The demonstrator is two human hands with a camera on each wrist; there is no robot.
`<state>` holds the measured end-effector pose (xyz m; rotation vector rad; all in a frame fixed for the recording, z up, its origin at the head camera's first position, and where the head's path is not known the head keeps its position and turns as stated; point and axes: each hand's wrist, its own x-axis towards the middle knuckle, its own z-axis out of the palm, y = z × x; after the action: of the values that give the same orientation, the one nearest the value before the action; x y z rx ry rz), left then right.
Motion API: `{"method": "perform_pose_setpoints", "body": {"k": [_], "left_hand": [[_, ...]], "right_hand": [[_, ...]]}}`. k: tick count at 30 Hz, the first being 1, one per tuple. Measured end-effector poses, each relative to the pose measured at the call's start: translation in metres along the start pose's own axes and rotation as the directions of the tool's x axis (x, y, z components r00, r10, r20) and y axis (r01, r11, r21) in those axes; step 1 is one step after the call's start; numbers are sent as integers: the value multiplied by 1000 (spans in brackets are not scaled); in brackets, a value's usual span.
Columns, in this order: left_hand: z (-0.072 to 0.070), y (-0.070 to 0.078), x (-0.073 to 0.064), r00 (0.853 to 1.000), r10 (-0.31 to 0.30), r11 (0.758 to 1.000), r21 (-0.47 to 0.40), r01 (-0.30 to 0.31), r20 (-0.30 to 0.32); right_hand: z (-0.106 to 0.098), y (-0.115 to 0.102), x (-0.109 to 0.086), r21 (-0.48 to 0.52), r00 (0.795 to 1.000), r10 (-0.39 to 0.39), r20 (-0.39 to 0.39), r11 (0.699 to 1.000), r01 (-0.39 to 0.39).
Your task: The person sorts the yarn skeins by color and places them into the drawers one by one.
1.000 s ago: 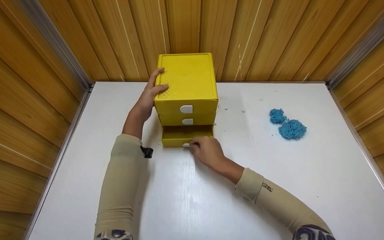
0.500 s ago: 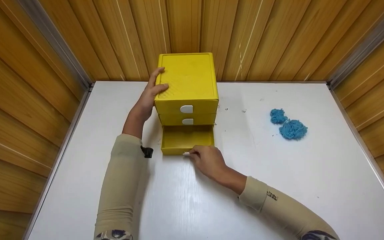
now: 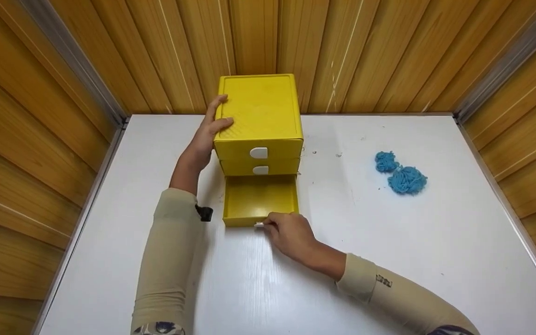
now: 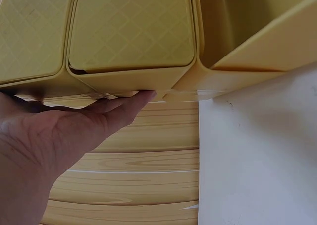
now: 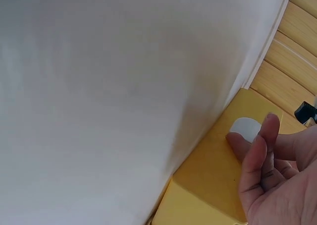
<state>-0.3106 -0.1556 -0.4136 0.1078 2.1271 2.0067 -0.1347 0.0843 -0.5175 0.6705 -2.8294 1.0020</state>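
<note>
A yellow drawer cabinet stands on the white table with its two upper drawers closed. Its bottom drawer is pulled well out, and the inside looks bare. My right hand pinches the white drawer handle on that drawer's front, thumb and fingers around the tab. Flat against the cabinet's left side lies my left hand, with its thumb and a fingertip reaching over the top edge. In the left wrist view the fingers extend straight along the cabinet wall.
Two bunches of blue yarn, a small one and a larger one, lie to the right on the white table. Wood-patterned walls close in the back and sides. The cabinet stands near the back wall.
The bottom drawer has slid further out toward me, with my right hand moving along on its handle. My left hand stays in place on the cabinet's side.
</note>
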Motion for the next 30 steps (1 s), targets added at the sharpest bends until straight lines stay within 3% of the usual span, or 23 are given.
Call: {"method": "perform_pose_setpoints", "body": {"k": [15, 23, 30], "left_hand": [[0, -1, -1, 1000, 14, 1000, -3, -14, -3], [3, 1, -1, 1000, 13, 1000, 9, -13, 4], [2, 2, -2, 1000, 8, 1000, 9, -8, -2]], "right_hand": [[-9, 0, -5, 9, 998, -40, 51, 999, 40], [-33, 5, -5, 68, 997, -68, -30, 995, 70], [-71, 35, -3, 66, 990, 11, -142, 998, -2]]}}
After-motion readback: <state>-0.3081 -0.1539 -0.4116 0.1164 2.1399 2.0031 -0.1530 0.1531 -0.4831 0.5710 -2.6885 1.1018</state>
